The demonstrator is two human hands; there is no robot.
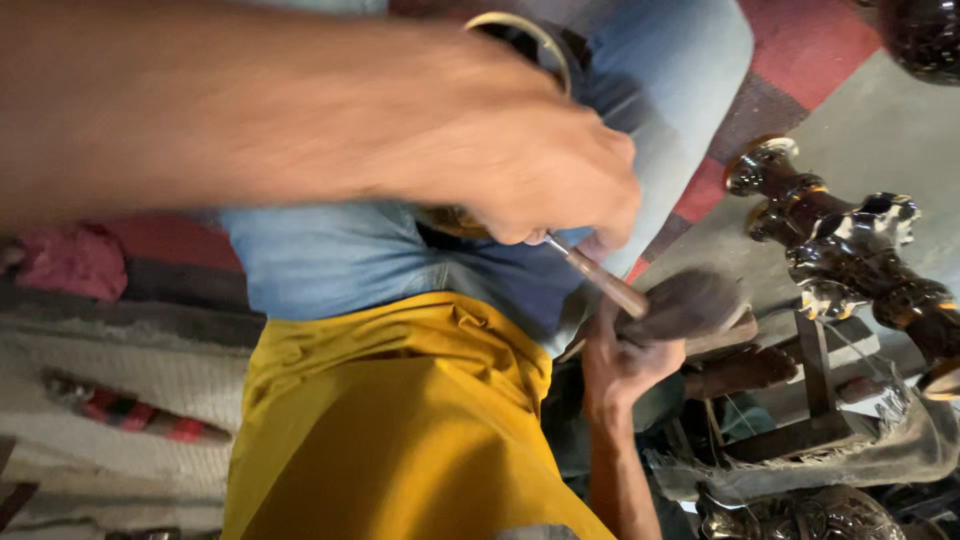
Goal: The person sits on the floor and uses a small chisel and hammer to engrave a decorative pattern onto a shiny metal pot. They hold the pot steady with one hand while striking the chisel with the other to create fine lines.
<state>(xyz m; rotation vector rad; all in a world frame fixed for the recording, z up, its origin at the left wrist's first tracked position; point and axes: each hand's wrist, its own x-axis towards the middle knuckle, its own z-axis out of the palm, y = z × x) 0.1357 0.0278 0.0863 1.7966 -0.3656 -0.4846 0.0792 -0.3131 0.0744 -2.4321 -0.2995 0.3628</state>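
Observation:
My left hand (545, 180) reaches in from the left, blurred, and grips a thin metal chisel with a wooden handle (605, 282). The chisel's tip is hidden under the fingers, against a round brass piece (520, 35) that rests on my lap over blue jeans (340, 255). My right hand (620, 365) comes up from below and holds a dark mallet (690, 305), whose head sits right at the end of the chisel's handle. My yellow shirt (390, 430) fills the lower middle.
A dark, glossy ornate metal piece with brass rings (845, 245) lies on the grey floor at the right. Another ornate piece (800, 515) and a small wooden stand (812, 390) are below it. A red mat (800, 45) lies at the top, a pink cloth (70, 262) at the left.

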